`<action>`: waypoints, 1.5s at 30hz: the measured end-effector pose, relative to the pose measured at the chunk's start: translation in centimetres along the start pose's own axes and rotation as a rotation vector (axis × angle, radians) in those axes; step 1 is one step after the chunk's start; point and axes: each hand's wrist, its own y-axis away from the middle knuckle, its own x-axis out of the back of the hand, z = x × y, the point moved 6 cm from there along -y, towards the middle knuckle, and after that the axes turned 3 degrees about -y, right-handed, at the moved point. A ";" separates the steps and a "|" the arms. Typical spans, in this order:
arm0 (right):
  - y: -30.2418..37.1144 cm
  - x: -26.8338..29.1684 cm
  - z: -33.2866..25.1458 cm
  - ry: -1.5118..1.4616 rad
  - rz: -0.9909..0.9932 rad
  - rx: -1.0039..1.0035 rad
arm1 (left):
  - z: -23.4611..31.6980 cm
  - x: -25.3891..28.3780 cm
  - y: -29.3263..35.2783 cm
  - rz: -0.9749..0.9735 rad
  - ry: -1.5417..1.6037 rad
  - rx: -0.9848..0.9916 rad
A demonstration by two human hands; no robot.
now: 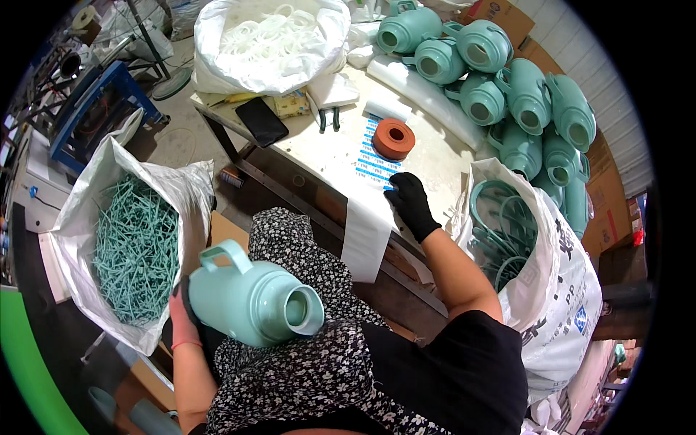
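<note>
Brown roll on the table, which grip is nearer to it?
Right. The right grip is at the label sheet, close beside the brown roll; the left grip is farther off, holding the flask.

We see that the person wears a black top (442, 377), and its right sleeve (486, 341) is short, ending above the elbow. Over it we notice a black apron-like cloth (290, 366), covered with many small white flowers. On the right hand (412, 204) is a plain black glove. The left hand (184, 319) has a pinkish-red glove, with dark parts and a thin orange-red wrist edge.
</note>
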 end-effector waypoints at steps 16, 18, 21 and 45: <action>-5.2 1.6 -34.3 -0.709 -0.619 0.532 | 24.9 20.1 -4.4 0.441 -0.041 -0.220; -5.7 0.3 -36.6 -0.644 -0.698 0.626 | 24.4 19.9 -5.0 0.442 0.037 -0.272; -5.6 -0.5 -37.8 -0.639 -0.650 0.729 | 24.6 19.8 -3.9 0.335 -0.080 -0.184; 6.5 -5.4 -37.6 -1.105 -0.758 0.745 | 21.2 19.0 3.8 0.502 0.335 -0.078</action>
